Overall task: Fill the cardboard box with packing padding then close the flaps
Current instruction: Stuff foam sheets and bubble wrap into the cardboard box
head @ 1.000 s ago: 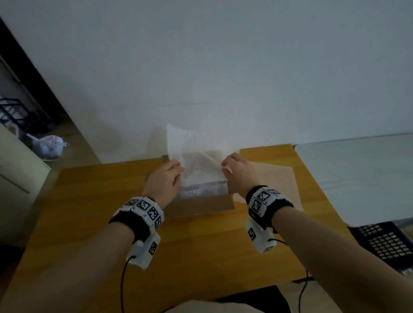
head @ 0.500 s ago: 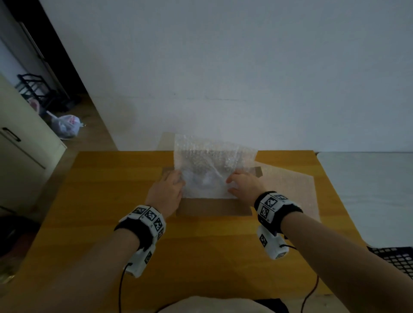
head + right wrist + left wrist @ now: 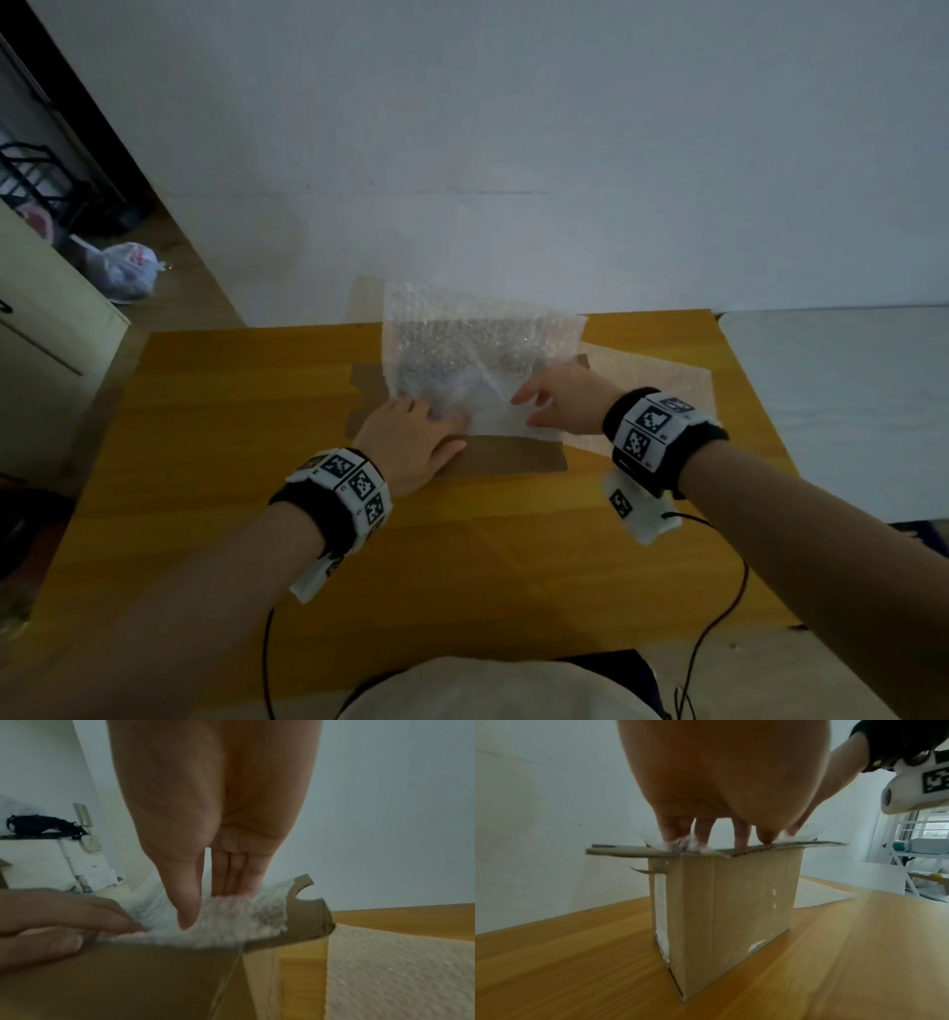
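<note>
Cardboard box (image 3: 721,902) with bubble wrap, far middle of wooden table (image 3: 205,411).
Box upright, flaps (image 3: 508,457) spread flat outward. Bubble-wrap sheet (image 3: 462,354) laid over the open top, far part standing up towards the wall. Left hand (image 3: 411,442) on the sheet's near-left corner, fingers straight and pressing down, thumb on the near flap. Right hand (image 3: 565,398) on the sheet's near-right side, fingers extended together and pushing it into the opening. Second padding sheet (image 3: 662,380) flat on the table, just right of the box. White table (image 3: 842,401) adjoining the right edge.
</note>
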The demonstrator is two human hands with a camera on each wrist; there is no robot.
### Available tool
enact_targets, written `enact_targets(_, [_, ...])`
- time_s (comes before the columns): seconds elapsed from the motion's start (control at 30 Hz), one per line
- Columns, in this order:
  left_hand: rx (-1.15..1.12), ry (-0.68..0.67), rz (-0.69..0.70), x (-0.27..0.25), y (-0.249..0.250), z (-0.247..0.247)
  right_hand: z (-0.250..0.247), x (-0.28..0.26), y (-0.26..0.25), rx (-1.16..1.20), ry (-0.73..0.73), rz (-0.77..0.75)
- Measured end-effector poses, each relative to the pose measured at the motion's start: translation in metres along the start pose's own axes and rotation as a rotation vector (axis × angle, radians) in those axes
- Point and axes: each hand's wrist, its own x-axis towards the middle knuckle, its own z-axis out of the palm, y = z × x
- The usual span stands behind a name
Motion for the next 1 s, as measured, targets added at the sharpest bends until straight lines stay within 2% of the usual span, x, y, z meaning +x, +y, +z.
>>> enact_targets(0.13, [-0.047, -0.127, -0.014, 0.007, 0.006, 0.003, 0.014, 0.013, -0.008, -0.116, -0.107, 0.016])
enact_targets(0.3, [-0.047, -0.175, -0.014, 0.010, 0.007, 0.004, 0.014, 0.017, -0.007, -0.179, -0.184, 0.025])
enact_targets(0.47, [-0.085, -0.232, -0.058, 0.010, 0.010, -0.007, -0.016, 0.000, 0.003, -0.008, 0.091, -0.004])
enact_targets(0.53, [-0.085, -0.236, -0.069, 0.011, 0.012, -0.009, -0.025, -0.007, 0.005, 0.042, 0.122, 0.005])
enact_targets(0.77, [-0.063, -0.116, -0.005, 0.007, 0.003, -0.002, -0.018, -0.020, 0.000, -0.021, -0.167, 0.007])
enact_targets(1.0, [-0.106, -0.129, 0.029, -0.003, -0.002, 0.000, 0.007, -0.001, -0.013, -0.246, -0.336, 0.049])
